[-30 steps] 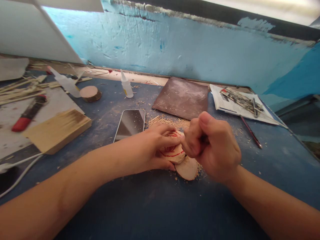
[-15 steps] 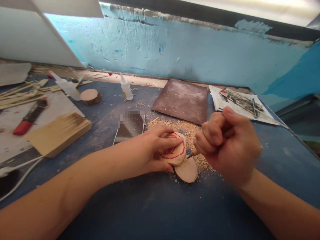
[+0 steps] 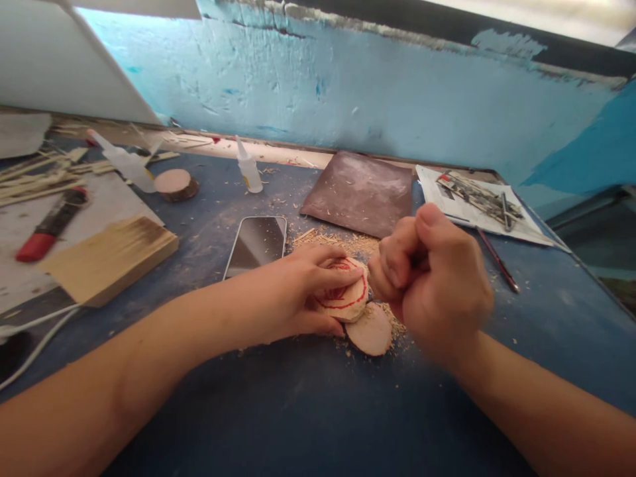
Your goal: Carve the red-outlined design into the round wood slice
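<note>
Since half a second ago, right hand (image 3: 437, 285) has swung back in from the right, knuckles now just beside the marked disc. Fist tightly clenched; its tool is hidden in this view, so contents cannot be told.

Wood disc (image 3: 348, 295): pale, round, smooth-cut, red outline drawn on top; lies tilted on a second plain disc (image 3: 370, 329), centre of the blue table (image 3: 298, 411). Left hand (image 3: 298, 291): fingers spread flat over the marked disc, thumb at its near edge, pinning it.

Shavings (image 3: 342, 242): fine, tan, scattered behind. Phone (image 3: 256, 242): glossy black slab, left of discs.
</note>
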